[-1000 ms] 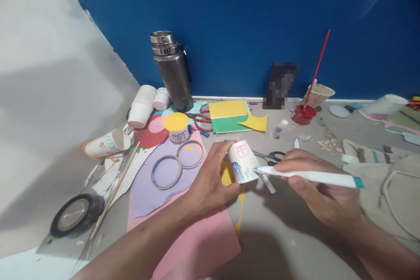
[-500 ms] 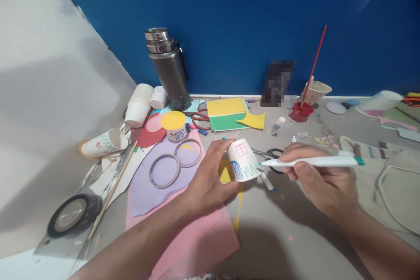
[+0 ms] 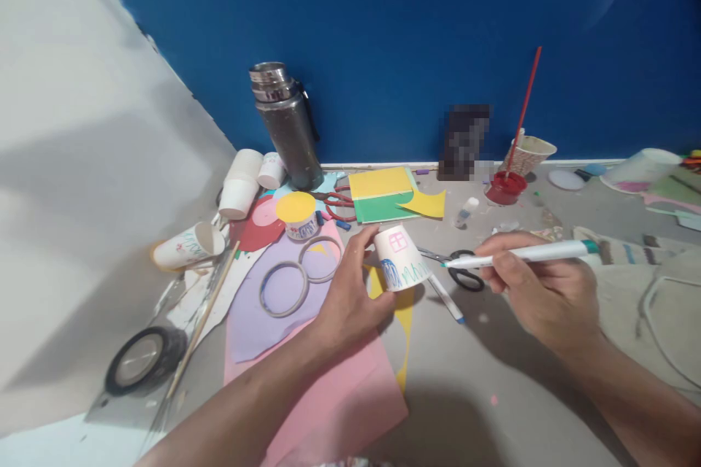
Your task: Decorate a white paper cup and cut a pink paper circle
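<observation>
My left hand grips a white paper cup, held upside down and slightly tilted above the table. A pink window, a blue scribble and a green zigzag line are drawn on its side. Between the fingers of my right hand is a white marker with a green end. Its green tip points left, a little apart from the cup. Below and behind the cup lie a second marker with a blue end and black-handled scissors, partly hidden.
To the left are two tape rolls on purple paper, a yellow-topped cup and black tape. A steel flask stands by the blue wall. At the right are a red pot with a stick and a beige cloth.
The green marker tip has come away from the cup, and the green zigzag now shows more fully. The whole view has shifted slightly.
</observation>
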Available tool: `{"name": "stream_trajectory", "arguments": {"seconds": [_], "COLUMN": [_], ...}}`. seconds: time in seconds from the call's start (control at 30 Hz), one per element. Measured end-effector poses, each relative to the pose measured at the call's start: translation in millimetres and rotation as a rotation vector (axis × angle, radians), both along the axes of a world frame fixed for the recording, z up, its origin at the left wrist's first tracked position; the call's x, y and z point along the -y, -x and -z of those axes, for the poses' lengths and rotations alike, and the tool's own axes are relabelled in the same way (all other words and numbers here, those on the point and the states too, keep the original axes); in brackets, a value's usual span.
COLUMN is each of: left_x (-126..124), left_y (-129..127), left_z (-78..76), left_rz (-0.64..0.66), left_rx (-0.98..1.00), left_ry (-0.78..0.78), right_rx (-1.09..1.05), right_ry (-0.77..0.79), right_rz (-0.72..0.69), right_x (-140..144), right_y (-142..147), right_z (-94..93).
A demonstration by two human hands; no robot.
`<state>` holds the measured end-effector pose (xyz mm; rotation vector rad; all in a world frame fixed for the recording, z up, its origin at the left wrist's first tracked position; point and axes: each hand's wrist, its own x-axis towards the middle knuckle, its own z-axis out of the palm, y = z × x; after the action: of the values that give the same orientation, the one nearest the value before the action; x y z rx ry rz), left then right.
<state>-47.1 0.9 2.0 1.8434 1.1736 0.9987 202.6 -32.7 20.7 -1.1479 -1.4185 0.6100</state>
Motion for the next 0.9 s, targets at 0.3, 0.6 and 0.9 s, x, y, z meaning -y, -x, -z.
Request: {"name": "stream_trajectory", "arguments": {"seconds": [0.3, 0.6, 0.9], "left_x": [0.2, 4.0, 2.8], "left_y": [-1.0, 0.3, 0.0], "left_z": [2.5, 5.0, 5.5], "left_rz": [-0.005, 0.094, 0.061], "left_rx": [-0.081, -0.121, -0.113], "left_ry": [-0.176, -0.247, -0.217], "right_rx": [0.167, 0.309, 0.227], "right_ry": [-0.073, -0.185, -0.068], "right_rz": [-0.062, -0.190, -0.131], "right_x": [4.1, 0.2, 8.6], "right_y": [11.6, 20.7, 13.4], "right_z": [2.5, 0.2, 2.7]}}
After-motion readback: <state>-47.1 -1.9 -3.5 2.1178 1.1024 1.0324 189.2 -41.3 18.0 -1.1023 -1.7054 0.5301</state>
